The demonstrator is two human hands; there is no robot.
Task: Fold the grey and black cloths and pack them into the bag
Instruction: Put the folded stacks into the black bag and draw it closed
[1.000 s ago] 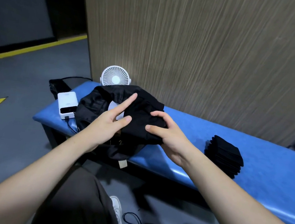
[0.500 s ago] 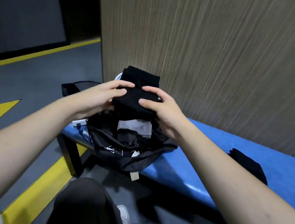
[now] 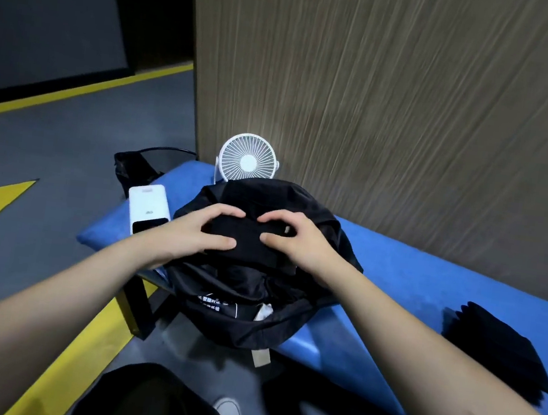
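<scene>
A black bag (image 3: 245,321) lies open on the left end of a blue padded bench (image 3: 411,286), its mouth toward me. A folded black cloth (image 3: 244,241) sits in the bag's opening. My left hand (image 3: 204,233) grips the cloth's left side, fingers curled over its top edge. My right hand (image 3: 296,241) grips its right side the same way. The grey cloth seen inside the bag a moment ago is hidden under the black one. A stack of folded black cloths (image 3: 497,345) lies on the bench at the right.
A white desk fan (image 3: 248,160) stands behind the bag against the wood-grain wall. A white power bank (image 3: 149,208) lies left of the bag near the bench's end. A black bin (image 3: 136,166) stands beyond the bench. Yellow floor markings (image 3: 75,348) run below.
Both hands lifted the folded black cloth above the bag, then lowered it into the bag's opening, covering the grey cloth. The camera view shifted as well.
</scene>
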